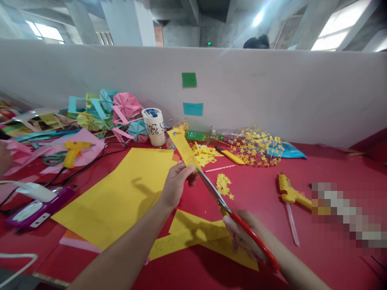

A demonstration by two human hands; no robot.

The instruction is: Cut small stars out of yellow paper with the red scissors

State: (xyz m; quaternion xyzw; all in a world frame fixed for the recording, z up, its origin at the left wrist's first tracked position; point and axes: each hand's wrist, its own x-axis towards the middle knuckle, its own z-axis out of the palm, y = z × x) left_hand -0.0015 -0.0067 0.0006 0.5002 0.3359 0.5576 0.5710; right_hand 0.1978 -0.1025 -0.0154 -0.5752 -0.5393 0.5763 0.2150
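Note:
Between its thumb and fingers, my left hand (178, 182) pinches a yellow paper strip (182, 146) with faint star outlines drawn on it. My right hand (242, 235) is wrapped round the red handles of the scissors (215, 193), whose blade tips touch the lower end of the strip beside my left thumb. Below them lie more yellow strips (193, 231) on the red table. A small pile of cut yellow stars (223, 183) sits right of the blades, and yellow scraps (205, 154) are heaped behind.
Large yellow sheets (121, 193) lie at the left, near a purple power strip (39, 209) and a yellow glue gun (71, 155). Another glue gun (288, 191) is at the right. A white cup (154, 127), a cutter (231, 155) and a star-filled bag (256, 147) stand or lie behind.

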